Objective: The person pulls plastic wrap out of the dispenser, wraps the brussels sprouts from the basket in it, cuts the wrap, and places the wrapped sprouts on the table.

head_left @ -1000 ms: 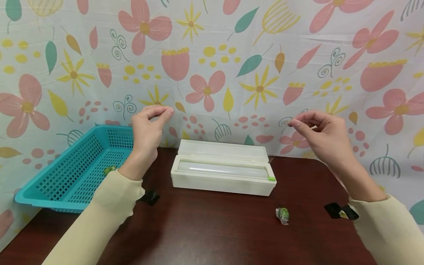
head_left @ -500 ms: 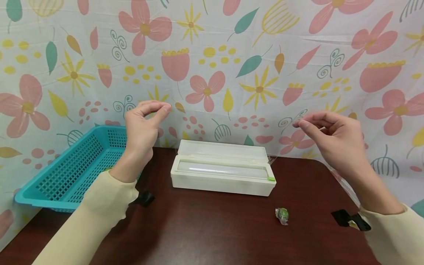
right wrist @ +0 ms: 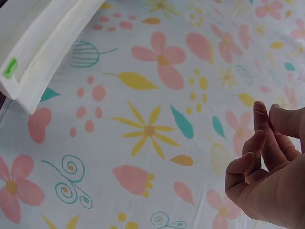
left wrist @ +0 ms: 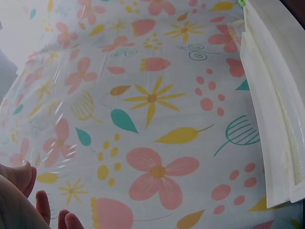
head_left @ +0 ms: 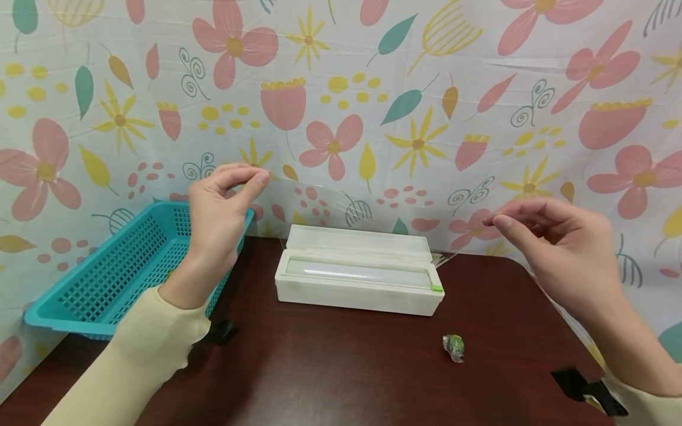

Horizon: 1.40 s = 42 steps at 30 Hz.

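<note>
A thin sheet of clear cling film [left wrist: 58, 114] stretches between my two hands, its upper edge faint in the head view and streaked with glare in the left wrist view. My left hand [head_left: 215, 222] pinches one corner between thumb and forefinger, above the basket's right side. At the other corner my right hand [head_left: 570, 263] pinches the film the same way. Below and between them sits a white cling film box [head_left: 357, 297], lid raised at the back, with the roll [head_left: 359, 272] showing inside. The film's lower part is nearly invisible against the patterned cloth.
To the left stands a teal perforated basket [head_left: 80, 328], partly covered by my left arm. One green wrapped candy [head_left: 454, 347] lies on the dark table [head_left: 341, 367], right of centre. A floral cloth [head_left: 341, 71] hangs close behind the box.
Both hands have moved apart, the left one leftward and the right one rightward and down, and the film edge between them now shows more clearly. Box and candy stay put.
</note>
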Motion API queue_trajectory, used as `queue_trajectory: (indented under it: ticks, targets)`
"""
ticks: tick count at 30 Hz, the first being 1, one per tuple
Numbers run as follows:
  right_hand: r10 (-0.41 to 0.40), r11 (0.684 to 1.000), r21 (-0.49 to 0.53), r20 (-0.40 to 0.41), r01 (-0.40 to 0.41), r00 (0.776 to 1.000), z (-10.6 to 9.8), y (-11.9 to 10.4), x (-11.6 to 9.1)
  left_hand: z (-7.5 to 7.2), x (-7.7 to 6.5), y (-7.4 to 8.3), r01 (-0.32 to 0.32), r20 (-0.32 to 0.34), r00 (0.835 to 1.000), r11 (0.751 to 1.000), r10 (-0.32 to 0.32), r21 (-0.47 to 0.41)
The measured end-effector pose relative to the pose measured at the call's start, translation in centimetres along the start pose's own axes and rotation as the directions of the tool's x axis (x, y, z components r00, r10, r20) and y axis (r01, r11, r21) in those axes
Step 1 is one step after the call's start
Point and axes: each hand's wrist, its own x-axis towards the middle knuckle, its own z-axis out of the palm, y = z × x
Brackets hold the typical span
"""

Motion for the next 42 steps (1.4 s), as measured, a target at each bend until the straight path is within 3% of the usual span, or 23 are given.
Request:
queue_trajectory:
  ticks: [6,12,19,26,29,33,35,37,39,42]
  targets:
    - [0.003,0.999,-0.051,-0.007,-0.003,1.000,-0.4,-0.9,-2.1,-0.8,-1.7,0.7,0.004,0.013,1.000,1.000,-0.004,0.004]
    - [0.000,0.999,-0.053,0.026,0.002,1.000,-0.8,-1.5,-5.0,-2.2,-4.3,1.3,0.040,0.065,0.997,0.998,-0.043,0.051]
    - [0.046,0.993,-0.112,0.107,-0.034,0.993,-1.4,-1.5,-8.6,-3.9,-8.3,1.9,0.030,0.142,0.988,0.980,-0.059,0.196]
    - [0.134,0.984,-0.142,0.186,-0.108,0.973,-1.1,1.1,-12.9,-6.1,-12.0,1.2,-0.041,0.255,0.966,0.939,-0.051,0.342]
    - [0.242,0.966,-0.150,0.227,-0.212,0.943,-0.9,2.3,-14.5,-7.1,-13.3,0.6,-0.058,0.311,0.948,0.927,-0.065,0.371]
    - [0.325,0.945,-0.091,0.347,-0.313,0.880,-0.5,3.9,-16.2,-8.1,-14.4,-0.5,-0.060,0.372,0.924,0.926,-0.089,0.372]
    - [0.317,0.940,-0.027,0.434,-0.340,0.843,-0.3,4.7,-16.8,-8.5,-14.8,-1.2,-0.086,0.408,0.910,0.928,-0.075,0.361]
    - [0.307,0.922,0.040,0.535,-0.386,0.787,-0.1,5.3,-17.3,-8.9,-15.0,-2.0,-0.103,0.444,0.894,0.932,-0.067,0.348]
    - [0.281,0.889,0.119,0.622,-0.443,0.731,0.3,6.2,-17.7,-9.4,-15.3,-2.8,-0.086,0.472,0.876,0.933,-0.097,0.350]
    - [0.216,0.849,0.204,0.708,-0.488,0.672,1.0,7.4,-18.1,-10.1,-15.6,-4.0,-0.027,0.506,0.845,0.934,-0.170,0.358]
